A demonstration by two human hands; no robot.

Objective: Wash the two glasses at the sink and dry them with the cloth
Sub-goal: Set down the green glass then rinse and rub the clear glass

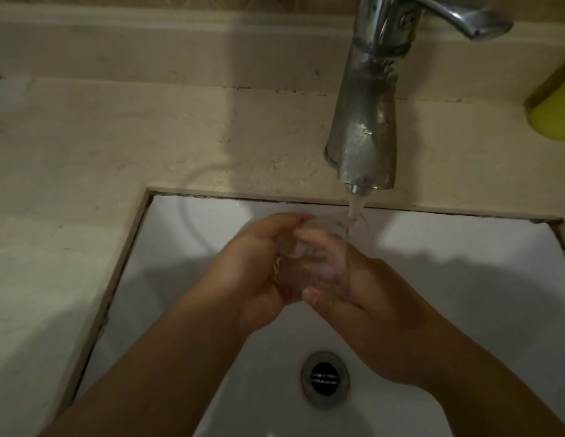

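A clear glass (309, 247) is held over the white sink (464, 263), just under the chrome tap (366, 121). Water runs from the spout onto the glass's right side. My left hand (253, 266) wraps the glass from the left. My right hand (353, 288) holds it from the right, fingers curled around and behind it. The glass is hard to make out between the fingers. No second glass and no cloth are in view.
The drain (324, 377) lies low in the basin between my forearms. A beige stone counter (117, 137) surrounds the sink on the left and behind. A yellow object (552, 118) stands at the right edge on the counter.
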